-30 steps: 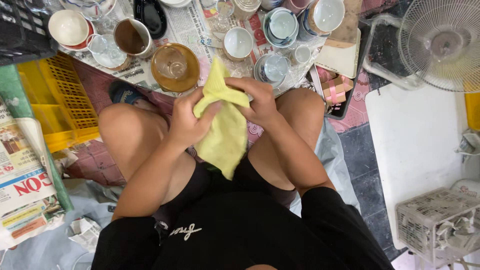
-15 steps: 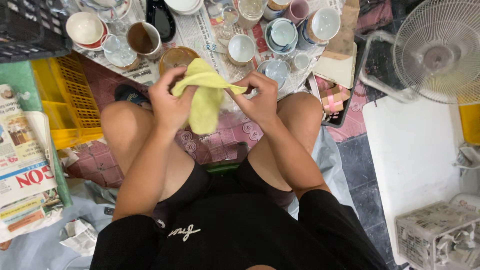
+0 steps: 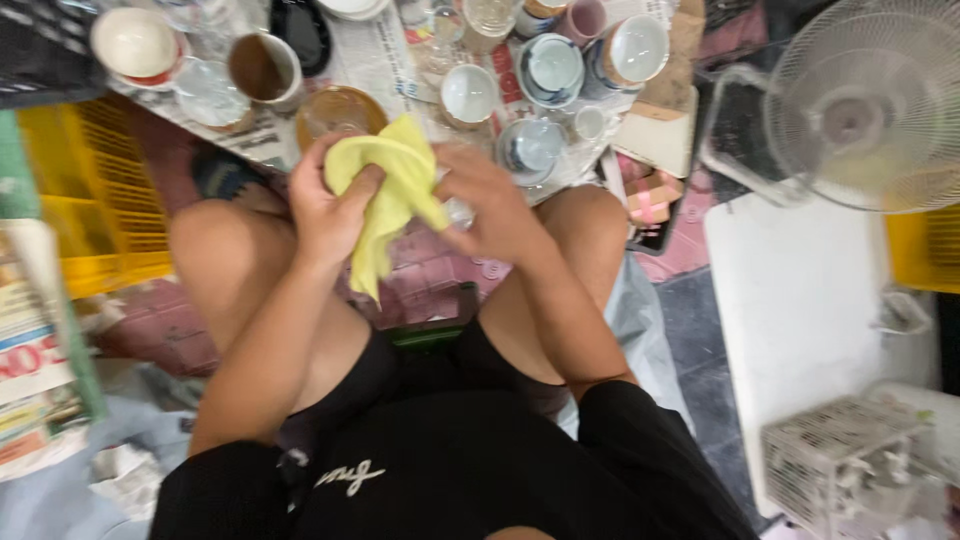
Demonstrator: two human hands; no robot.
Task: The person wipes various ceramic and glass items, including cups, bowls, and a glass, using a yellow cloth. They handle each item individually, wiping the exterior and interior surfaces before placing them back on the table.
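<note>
I sit on the floor with my knees spread. A yellow cloth [image 3: 390,190] is bunched between both hands above my lap, one end hanging down. My left hand [image 3: 325,215] clutches the cloth from the left, fingers wrapped into it. My right hand [image 3: 495,210] pinches its right side; something small and glassy may sit under the cloth by these fingers, too blurred to tell. Just beyond my hands an amber glass bowl [image 3: 340,108] stands on newspaper.
Several cups and bowls crowd the newspaper ahead: a brown mug [image 3: 263,68], a white cup [image 3: 468,93], a blue-patterned cup [image 3: 530,145]. A yellow crate [image 3: 85,190] and stacked papers [image 3: 30,350] lie left; a fan [image 3: 865,100], white board [image 3: 800,300] and wire cage [image 3: 850,465] right.
The cloth hung low over my lap a second ago. Both hands lifted it toward the dishes, and it is now gathered tighter around my left hand.
</note>
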